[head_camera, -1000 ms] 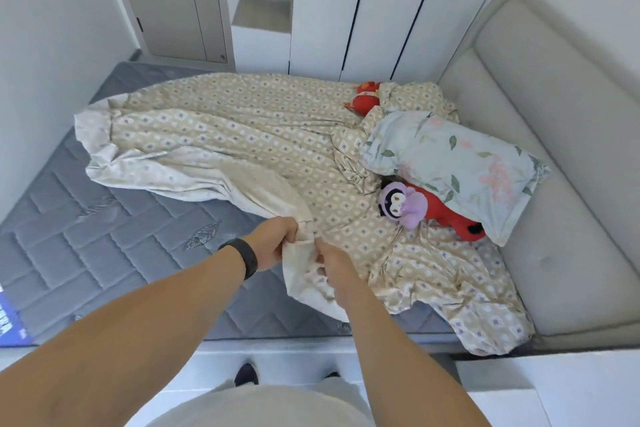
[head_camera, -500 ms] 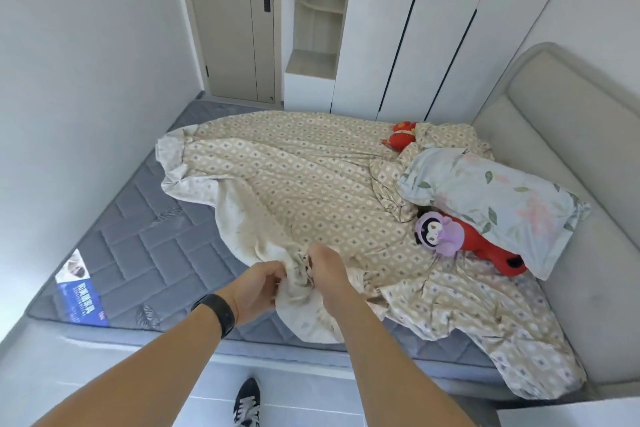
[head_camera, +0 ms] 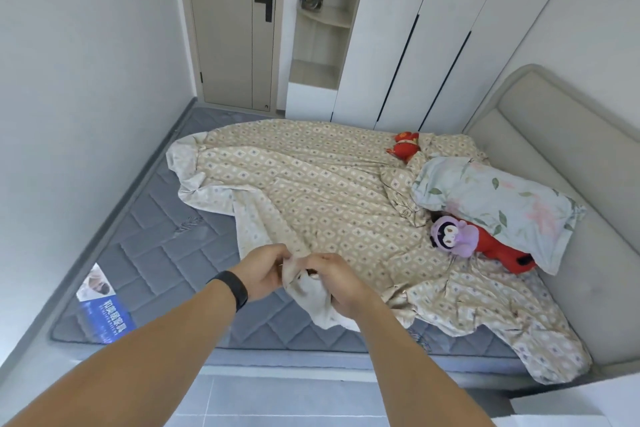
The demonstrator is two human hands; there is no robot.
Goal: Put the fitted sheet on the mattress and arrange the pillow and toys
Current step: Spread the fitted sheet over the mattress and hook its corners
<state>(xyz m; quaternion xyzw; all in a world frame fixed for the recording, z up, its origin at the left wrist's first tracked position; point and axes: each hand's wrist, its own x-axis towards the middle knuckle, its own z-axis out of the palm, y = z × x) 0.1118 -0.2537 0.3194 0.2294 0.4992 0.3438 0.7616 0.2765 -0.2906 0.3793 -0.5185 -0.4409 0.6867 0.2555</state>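
Bright, even daylight — wide-angle edge warp

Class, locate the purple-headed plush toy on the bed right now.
In the head view, the purple-headed plush toy lies on the patterned sheet at right, partly under the floral pillow.

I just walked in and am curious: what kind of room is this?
Most likely a bedroom: a grey quilted mattress with a patterned fitted sheet half spread over it, a floral pillow by the padded headboard, and tall white wardrobe doors behind.
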